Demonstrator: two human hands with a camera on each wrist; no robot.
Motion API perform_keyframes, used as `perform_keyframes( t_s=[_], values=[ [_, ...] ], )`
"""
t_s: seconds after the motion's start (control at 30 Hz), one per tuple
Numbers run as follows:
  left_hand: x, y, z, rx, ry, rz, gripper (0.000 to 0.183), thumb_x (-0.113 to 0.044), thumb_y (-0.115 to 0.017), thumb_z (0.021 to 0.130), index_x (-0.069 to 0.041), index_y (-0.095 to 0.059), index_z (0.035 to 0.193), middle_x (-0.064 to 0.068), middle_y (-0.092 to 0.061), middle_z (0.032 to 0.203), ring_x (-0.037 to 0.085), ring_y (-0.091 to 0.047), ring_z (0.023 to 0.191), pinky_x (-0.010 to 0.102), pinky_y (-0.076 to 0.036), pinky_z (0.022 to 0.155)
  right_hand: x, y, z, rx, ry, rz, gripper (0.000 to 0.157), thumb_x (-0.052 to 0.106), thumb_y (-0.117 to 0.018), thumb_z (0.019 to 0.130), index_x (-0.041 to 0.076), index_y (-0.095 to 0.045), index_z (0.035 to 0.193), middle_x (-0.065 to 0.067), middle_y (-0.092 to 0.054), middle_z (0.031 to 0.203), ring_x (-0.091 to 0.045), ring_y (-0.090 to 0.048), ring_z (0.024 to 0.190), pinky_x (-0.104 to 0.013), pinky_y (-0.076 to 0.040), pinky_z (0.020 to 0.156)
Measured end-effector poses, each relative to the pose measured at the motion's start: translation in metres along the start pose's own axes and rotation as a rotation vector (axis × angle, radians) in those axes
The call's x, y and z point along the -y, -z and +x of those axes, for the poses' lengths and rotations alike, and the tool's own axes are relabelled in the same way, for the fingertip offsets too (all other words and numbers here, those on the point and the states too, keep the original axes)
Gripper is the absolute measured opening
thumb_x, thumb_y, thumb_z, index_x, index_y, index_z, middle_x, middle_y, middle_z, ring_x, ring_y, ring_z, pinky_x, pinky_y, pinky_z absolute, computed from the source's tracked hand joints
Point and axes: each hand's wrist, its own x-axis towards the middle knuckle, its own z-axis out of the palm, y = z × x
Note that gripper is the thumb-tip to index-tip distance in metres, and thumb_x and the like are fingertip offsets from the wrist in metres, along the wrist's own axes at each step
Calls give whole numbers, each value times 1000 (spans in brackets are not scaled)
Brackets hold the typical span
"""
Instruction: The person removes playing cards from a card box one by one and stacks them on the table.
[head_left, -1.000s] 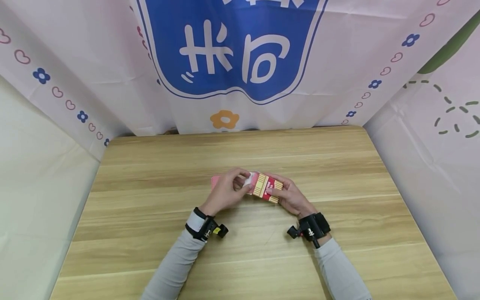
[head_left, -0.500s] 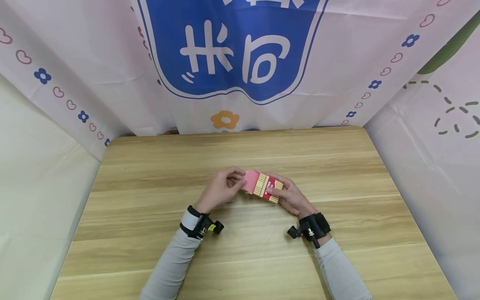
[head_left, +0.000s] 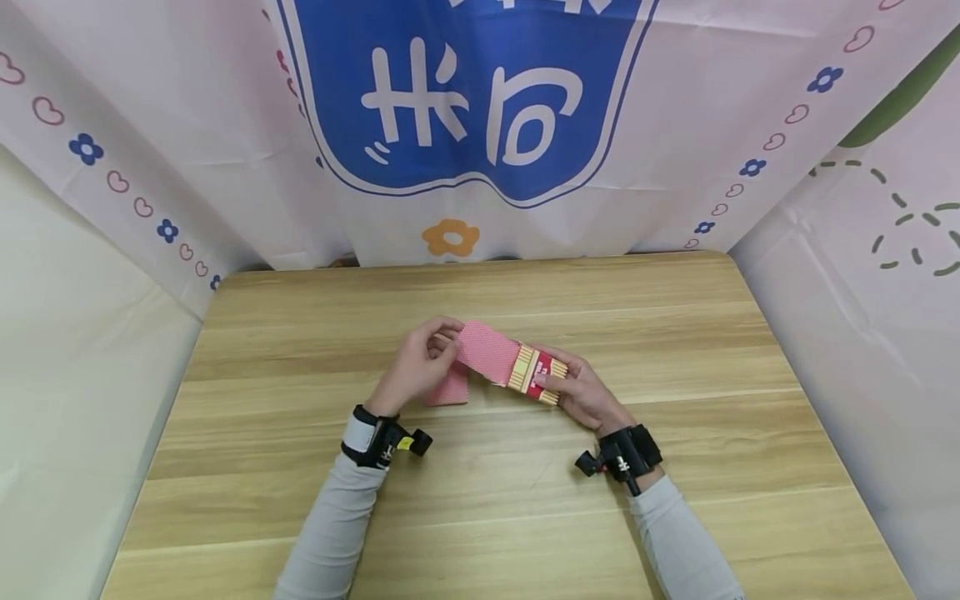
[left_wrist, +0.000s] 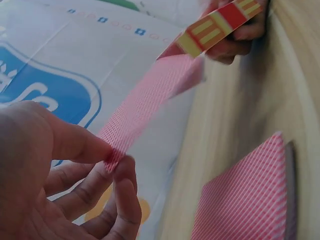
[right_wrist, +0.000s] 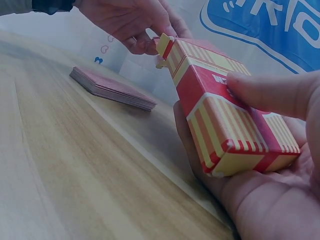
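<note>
My left hand [head_left: 415, 360] pinches the end of a thin, pink-checked flat card piece [head_left: 489, 352] between thumb and fingers; its other end meets the open mouth of the red-and-yellow striped cardboard box [head_left: 522, 367] that my right hand [head_left: 590, 397] grips, thumb across its face. A squared stack of pink-checked cards [head_left: 450, 389] lies on the pale wood-grain table [head_left: 487, 508] just beside my left hand, which partly hides it in the head view; the right wrist view bares its layered edges and the box's small yellow flap [right_wrist: 163, 45]. Beyond the table hangs creased white cloth [head_left: 637, 225] bearing a blue shield [head_left: 480, 171].
</note>
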Motion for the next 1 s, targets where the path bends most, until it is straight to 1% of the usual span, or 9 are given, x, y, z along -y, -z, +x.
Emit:
perform_keyframes(
  t_s=[0.13, 0.23, 0.33, 0.5, 0.57, 0.67, 0.8, 0.9, 1.0],
  values=[
    [4, 11, 0, -37, -14, 22, 24, -13, -61, 101, -3, -68, 122, 16, -69, 111, 26, -68, 94, 31, -56, 80, 0, 0, 0, -9, -4, -5, 52, -3, -66, 94, 17, -64, 142, -10, -57, 136, -21, -64, 117, -33, -57, 95],
    [7, 19, 0, -46, 0, 29, 22, -17, -62, 102, -4, -68, 119, 15, -68, 109, 26, -68, 91, 30, -55, 77, 1, 1, 0, -14, -7, -7, 52, -2, -68, 94, 17, -63, 142, -10, -57, 137, -21, -64, 117, -32, -57, 95],
    [12, 24, 0, -34, 43, 44, 23, -22, -62, 102, -7, -69, 118, 12, -67, 109, 25, -67, 90, 31, -54, 75, 0, 1, -1, -12, -8, -2, 53, -1, -69, 93, 17, -63, 143, -10, -58, 136, -20, -64, 117, -32, -57, 95],
    [21, 30, 1, 15, 100, 128, 25, -26, -59, 104, -9, -71, 118, 10, -68, 108, 24, -62, 92, 35, -49, 76, 0, 1, -1, 3, 4, 13, 53, -2, -68, 94, 15, -61, 144, -10, -60, 134, -21, -66, 115, -32, -57, 94],
    [23, 30, 1, 34, 112, 153, 26, -26, -58, 104, -8, -72, 117, 10, -69, 108, 24, -60, 92, 36, -47, 77, 0, 1, -1, 2, 7, 13, 52, -2, -67, 94, 16, -62, 143, -9, -60, 133, -20, -66, 115, -32, -57, 94],
    [27, 28, 2, 45, 135, 165, 26, -27, -58, 104, -10, -73, 117, 9, -70, 108, 24, -58, 92, 36, -47, 76, -1, 1, -1, 5, 16, 5, 52, -4, -64, 95, 16, -62, 143, -9, -60, 134, -20, -65, 117, -32, -57, 95],
    [31, 25, 4, 52, 143, 196, 26, -26, -58, 104, -10, -74, 116, 8, -69, 104, 23, -56, 89, 36, -47, 74, -1, 2, -1, 0, 14, 4, 53, -6, -63, 96, 15, -62, 144, -9, -60, 134, -20, -64, 117, -32, -57, 95],
    [32, 22, 4, 44, 132, 231, 24, -23, -59, 103, -8, -74, 115, 9, -67, 101, 23, -55, 86, 36, -46, 72, -2, 2, 0, -10, 2, 9, 53, -6, -63, 95, 15, -62, 143, -9, -60, 134, -21, -65, 116, -32, -57, 95],
    [36, 18, 5, 18, 108, 277, 21, -20, -61, 102, -7, -74, 113, 9, -65, 99, 23, -55, 84, 36, -46, 72, -1, 2, 0, -20, -8, 13, 53, -6, -64, 95, 15, -62, 143, -10, -60, 135, -21, -65, 117, -33, -57, 94]
  ],
)
